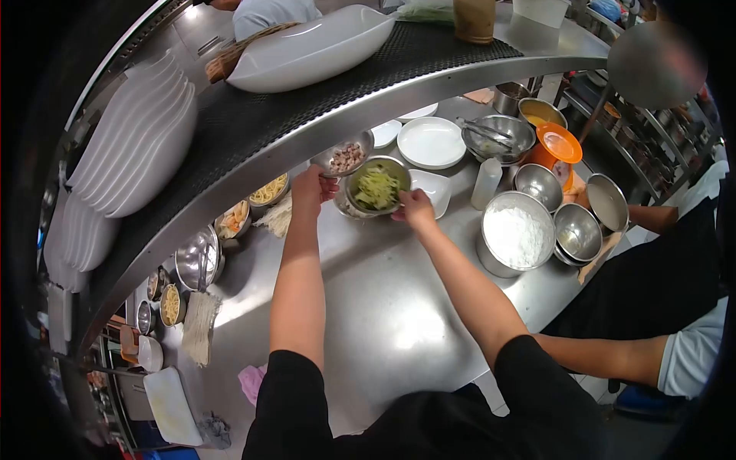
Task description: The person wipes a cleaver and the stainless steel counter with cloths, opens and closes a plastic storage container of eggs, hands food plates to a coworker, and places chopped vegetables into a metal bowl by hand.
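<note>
Both my arms reach forward over the steel counter [360, 330]. My left hand [313, 186] is closed on the rim of a metal bowl [358, 143] that holds small pinkish-brown diced pieces [346, 158]. Close beside it, my right hand [416, 209] grips the rim of another metal bowl [399, 168] filled with shredded pale green vegetable [377, 188]. Under and left of this second bowl, part of another dish [345, 204] shows, mostly hidden. A white square dish [432, 192] lies just behind my right hand.
White plates [431, 142] lie at the back under a raised shelf [307, 119]. To the right are a squeeze bottle [487, 184], a pot of white powder [517, 234] and stacked metal bowls [577, 231]. A co-worker's arm [606, 355] reaches in at right. Noodle bowls [172, 305] and cloths [201, 326] sit left.
</note>
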Demonstrator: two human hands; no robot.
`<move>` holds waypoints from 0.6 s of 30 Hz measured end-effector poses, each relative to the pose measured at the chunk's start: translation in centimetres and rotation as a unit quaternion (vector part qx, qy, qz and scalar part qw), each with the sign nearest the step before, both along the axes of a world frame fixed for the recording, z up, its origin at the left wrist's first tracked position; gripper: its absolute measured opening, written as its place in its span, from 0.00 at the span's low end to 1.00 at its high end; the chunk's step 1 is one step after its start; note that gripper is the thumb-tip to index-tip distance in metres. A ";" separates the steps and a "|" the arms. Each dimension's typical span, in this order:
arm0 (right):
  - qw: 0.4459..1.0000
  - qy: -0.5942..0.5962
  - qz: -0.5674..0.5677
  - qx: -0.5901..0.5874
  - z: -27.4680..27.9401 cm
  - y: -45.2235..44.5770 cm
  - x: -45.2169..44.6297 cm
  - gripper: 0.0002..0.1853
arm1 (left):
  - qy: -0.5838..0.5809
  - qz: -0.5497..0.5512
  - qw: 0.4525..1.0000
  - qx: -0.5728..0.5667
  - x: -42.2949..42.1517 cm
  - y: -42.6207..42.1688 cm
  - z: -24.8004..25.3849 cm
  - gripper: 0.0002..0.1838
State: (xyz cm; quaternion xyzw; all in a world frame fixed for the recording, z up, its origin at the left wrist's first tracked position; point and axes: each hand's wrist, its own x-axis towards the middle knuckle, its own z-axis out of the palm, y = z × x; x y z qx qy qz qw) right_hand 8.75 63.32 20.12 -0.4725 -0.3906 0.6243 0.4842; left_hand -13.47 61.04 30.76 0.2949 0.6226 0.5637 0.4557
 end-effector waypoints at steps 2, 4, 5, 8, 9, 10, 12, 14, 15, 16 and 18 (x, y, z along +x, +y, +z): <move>0.998 -0.048 0.041 -0.018 -0.7 1.9 -1.7 0.16 | -0.007 0.017 1.000 0.010 0.4 0.0 0.3 0.13; 0.992 -0.096 0.077 -0.035 -1.0 2.3 -2.0 0.16 | -0.016 0.010 1.000 0.014 0.8 0.5 -1.3 0.13; 0.990 -0.107 0.079 -0.036 -0.7 1.4 -1.6 0.16 | -0.036 0.016 0.999 0.011 0.9 0.7 -2.8 0.13; 0.990 -0.127 0.060 0.010 -2.0 -2.6 -0.4 0.14 | -0.059 0.001 0.997 -0.045 0.5 1.8 -9.3 0.13; 0.993 -0.107 0.047 0.012 -3.5 -4.0 0.0 0.13 | -0.044 0.009 0.998 -0.053 1.3 1.0 -9.5 0.13; 0.996 -0.088 0.030 0.016 -4.9 -5.3 0.6 0.12 | -0.029 0.015 0.998 -0.061 2.4 0.2 -9.8 0.15; 0.998 -0.024 0.042 -0.034 -5.2 -9.1 2.2 0.09 | -0.036 -0.023 0.999 -0.033 1.7 0.1 -12.2 0.18; 0.996 -0.072 0.042 -0.009 -8.4 -11.1 2.8 0.09 | 0.001 0.011 0.999 -0.039 3.3 -1.5 -10.7 0.23; 0.996 -0.078 0.047 -0.012 -8.7 -12.1 3.3 0.09 | 0.009 0.004 0.999 -0.050 3.8 -2.3 -10.0 0.24; 0.995 -0.084 0.053 -0.016 -8.8 -13.1 3.8 0.09 | 0.018 -0.001 0.998 -0.061 4.2 -3.0 -9.5 0.26; 0.993 -0.104 0.047 0.004 -10.6 -14.1 3.9 0.10 | 0.024 0.015 0.995 -0.095 5.2 -4.6 -9.0 0.28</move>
